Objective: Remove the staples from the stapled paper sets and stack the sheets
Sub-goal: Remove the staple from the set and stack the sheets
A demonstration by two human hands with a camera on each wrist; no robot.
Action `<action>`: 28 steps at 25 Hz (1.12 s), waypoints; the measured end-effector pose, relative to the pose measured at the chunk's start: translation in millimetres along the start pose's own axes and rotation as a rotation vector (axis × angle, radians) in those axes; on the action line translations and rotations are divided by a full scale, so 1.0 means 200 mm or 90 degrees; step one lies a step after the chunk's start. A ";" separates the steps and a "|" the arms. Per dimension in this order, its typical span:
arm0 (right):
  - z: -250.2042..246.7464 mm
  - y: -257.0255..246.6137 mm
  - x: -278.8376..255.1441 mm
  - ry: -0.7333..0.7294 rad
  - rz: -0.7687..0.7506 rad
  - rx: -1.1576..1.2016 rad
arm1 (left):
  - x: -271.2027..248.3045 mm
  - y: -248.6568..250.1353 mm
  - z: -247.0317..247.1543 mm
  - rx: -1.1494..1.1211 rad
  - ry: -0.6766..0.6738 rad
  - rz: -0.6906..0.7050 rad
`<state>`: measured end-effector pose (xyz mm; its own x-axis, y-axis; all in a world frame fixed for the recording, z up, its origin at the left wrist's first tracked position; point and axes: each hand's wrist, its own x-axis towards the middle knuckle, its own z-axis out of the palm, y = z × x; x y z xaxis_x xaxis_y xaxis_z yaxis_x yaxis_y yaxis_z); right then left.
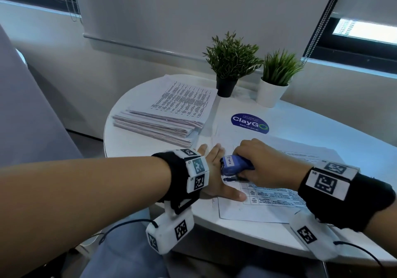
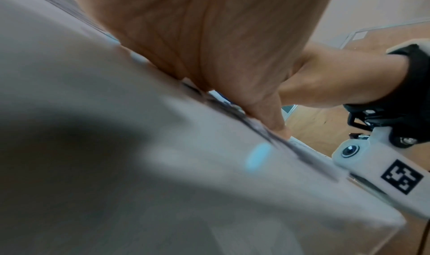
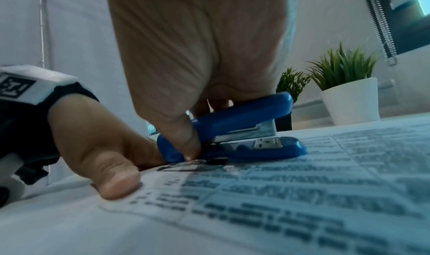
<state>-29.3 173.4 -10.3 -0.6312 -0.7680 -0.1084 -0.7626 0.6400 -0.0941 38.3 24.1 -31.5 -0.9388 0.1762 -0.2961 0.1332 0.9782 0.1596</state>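
A printed paper set (image 1: 268, 200) lies on the near part of the round white table (image 1: 322, 123). My left hand (image 1: 217, 170) lies flat on the set's left corner, fingers straight, thumb (image 3: 116, 181) pressing the sheet. My right hand (image 1: 257, 161) grips a small blue stapler (image 1: 234, 167), whose rear end touches the paper near that corner. In the right wrist view the stapler (image 3: 235, 132) rests on the printed page under my thumb and fingers. The left wrist view shows my palm (image 2: 209, 47) on the blurred paper edge (image 2: 256, 126). The staple itself is hidden.
A thick pile of printed sheets (image 1: 171, 114) sits at the table's back left. Two potted plants, one in a black pot (image 1: 226, 86) and one in a white pot (image 1: 270, 94), stand at the back. A blue round sticker (image 1: 250, 123) lies mid-table.
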 end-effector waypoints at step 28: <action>-0.03 -0.03 0.04 0.059 -0.169 -0.111 | 0.22 -0.11 0.16 0.054 0.058 0.091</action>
<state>-30.7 163.8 -5.6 -0.4118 -0.9112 -0.0120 -0.9097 0.4103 0.0645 3.4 14.1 -77.9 -0.9328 0.3067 -0.1891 0.2897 0.9505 0.1125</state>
